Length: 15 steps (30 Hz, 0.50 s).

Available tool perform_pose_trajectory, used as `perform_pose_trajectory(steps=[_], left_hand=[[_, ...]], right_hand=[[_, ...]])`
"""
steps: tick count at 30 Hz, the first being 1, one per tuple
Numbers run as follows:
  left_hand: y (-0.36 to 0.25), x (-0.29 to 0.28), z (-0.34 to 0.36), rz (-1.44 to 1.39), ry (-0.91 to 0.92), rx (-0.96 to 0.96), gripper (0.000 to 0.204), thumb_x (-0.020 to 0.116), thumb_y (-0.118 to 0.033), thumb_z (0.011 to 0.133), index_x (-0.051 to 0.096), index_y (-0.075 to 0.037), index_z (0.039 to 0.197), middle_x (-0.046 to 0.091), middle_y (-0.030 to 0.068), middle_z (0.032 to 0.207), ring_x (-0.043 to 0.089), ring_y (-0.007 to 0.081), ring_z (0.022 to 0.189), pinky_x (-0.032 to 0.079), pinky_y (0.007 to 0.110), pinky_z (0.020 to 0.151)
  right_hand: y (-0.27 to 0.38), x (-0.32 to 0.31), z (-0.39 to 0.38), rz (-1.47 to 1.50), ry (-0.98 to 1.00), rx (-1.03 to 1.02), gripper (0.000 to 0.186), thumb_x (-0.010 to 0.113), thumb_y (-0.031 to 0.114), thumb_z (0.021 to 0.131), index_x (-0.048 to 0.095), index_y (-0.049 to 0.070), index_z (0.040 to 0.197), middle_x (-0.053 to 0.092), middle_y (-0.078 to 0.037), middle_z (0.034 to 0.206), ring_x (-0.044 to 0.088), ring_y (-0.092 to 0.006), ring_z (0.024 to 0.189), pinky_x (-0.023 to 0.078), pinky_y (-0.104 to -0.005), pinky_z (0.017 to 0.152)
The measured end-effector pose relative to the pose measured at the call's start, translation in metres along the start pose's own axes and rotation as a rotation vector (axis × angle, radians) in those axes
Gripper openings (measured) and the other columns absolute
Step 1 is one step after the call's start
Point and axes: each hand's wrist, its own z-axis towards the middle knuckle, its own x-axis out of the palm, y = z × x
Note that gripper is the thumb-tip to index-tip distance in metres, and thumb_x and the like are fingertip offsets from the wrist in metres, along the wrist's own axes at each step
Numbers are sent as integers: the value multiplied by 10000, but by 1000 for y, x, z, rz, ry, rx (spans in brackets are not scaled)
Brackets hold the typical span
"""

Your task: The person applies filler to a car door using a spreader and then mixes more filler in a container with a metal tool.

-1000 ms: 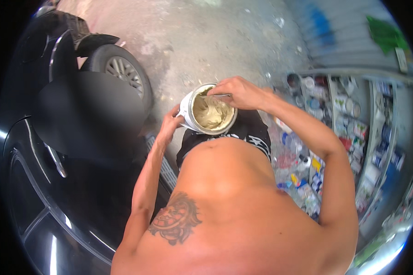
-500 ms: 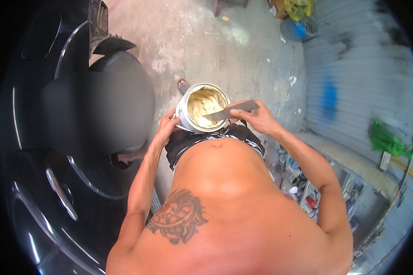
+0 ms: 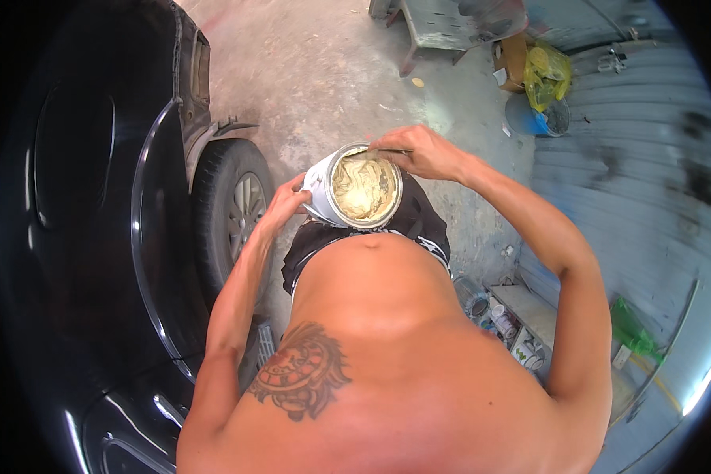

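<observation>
A round white can (image 3: 318, 189) tilts toward me in front of my waist. Inside lies thick, cream-coloured putty (image 3: 361, 189), its surface swirled. My left hand (image 3: 290, 199) is closed on the can's left side, thumb toward me. In my right hand (image 3: 423, 152), a flat dark putty knife (image 3: 381, 152) is pinched at the far rim of the can. The knife shows nearly edge-on, its tip over the opening by the putty, and my fingers hide part of it.
A black car with its wheel (image 3: 241, 201) stands close on my left. Ahead are a grey metal table (image 3: 442, 35), a cardboard box (image 3: 512, 62) and a yellow plastic bag (image 3: 547, 75) over a bucket. A corrugated wall (image 3: 608, 158) runs along the right, with cans (image 3: 504, 320) low beside me.
My right hand and the putty knife have moved from the can's near right side to its far rim. The view has shifted, showing more of the wheel and the table.
</observation>
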Motion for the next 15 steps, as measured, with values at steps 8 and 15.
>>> perform_pose_trajectory(steps=[8,15], left_hand=[[-72,-55,119,-14,-170,-138,584,535,-180,783,531,-32,1348,606,120,1221,588,242,1123,530,437,904],[-190,-102,211,-130,-213,-106,532,517,-125,800,533,-37,1324,622,74,1205,632,178,1035,531,384,870]], right_hand=[[-108,-54,85,645,-44,607,204,604,71,923,680,1,1099,718,-130,982,688,-209,882,555,-310,748],[-160,-143,179,1213,-392,867,249,616,20,889,555,-115,1089,622,-191,1068,686,-273,861,619,-327,745]])
